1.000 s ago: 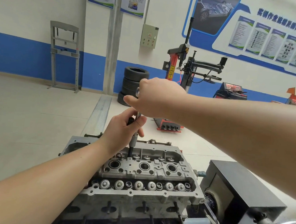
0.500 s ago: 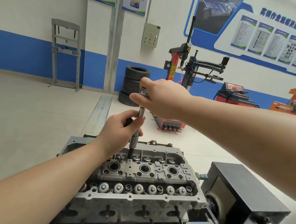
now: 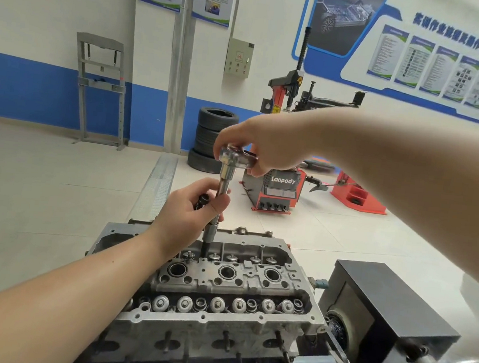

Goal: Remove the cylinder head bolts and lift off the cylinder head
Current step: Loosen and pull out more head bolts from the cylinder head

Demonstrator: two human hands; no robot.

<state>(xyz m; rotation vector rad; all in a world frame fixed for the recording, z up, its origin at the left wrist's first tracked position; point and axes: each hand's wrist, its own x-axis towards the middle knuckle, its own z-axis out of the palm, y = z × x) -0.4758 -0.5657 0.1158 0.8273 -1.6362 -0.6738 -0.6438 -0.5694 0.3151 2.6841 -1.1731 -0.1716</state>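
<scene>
Since a second ago the right hand has turned at the wrist, so the shiny ratchet head it grips by the fingertips now shows below the knuckles instead of being hidden behind the fist. The left hand still curls round the long extension bar, with a dark bolt-like piece tucked between its fingers. The bar stands nearly upright, its socket reaching down into the far row of the cylinder head, near that row's left end. The head sits on the engine block, its near edge facing the camera. To its right, just beside it, stands a black stand box. Beyond the engine lies open floor up to a stack of tyres and a red tyre machine.
</scene>
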